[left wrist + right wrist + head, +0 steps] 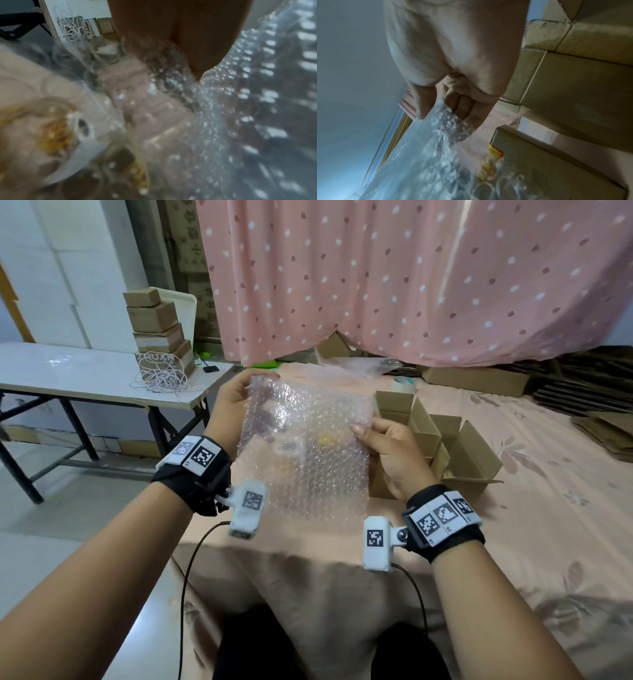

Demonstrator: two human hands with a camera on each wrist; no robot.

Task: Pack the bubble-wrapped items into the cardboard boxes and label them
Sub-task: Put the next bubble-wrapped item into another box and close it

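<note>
I hold a clear bubble-wrap sheet (308,446) up in front of me over the pink-covered table (513,508). My left hand (236,402) grips its upper left edge, thumb in front. My right hand (383,440) pinches the right edge between thumb and fingers, as the right wrist view shows with the right hand (440,109) on the bubble wrap (426,155). A small white and yellow item (308,443) shows faintly through the wrap; in the left wrist view a white and yellow item (75,135) appears blurred. Open cardboard boxes (445,446) stand just right of my right hand.
A tape roll (403,385) lies behind the boxes. More bubble wrap (352,368) and a long carton (476,378) sit at the table's back under a pink spotted curtain (411,278). A white folding table (85,374) at left carries stacked boxes (157,330) and a white cord (164,378).
</note>
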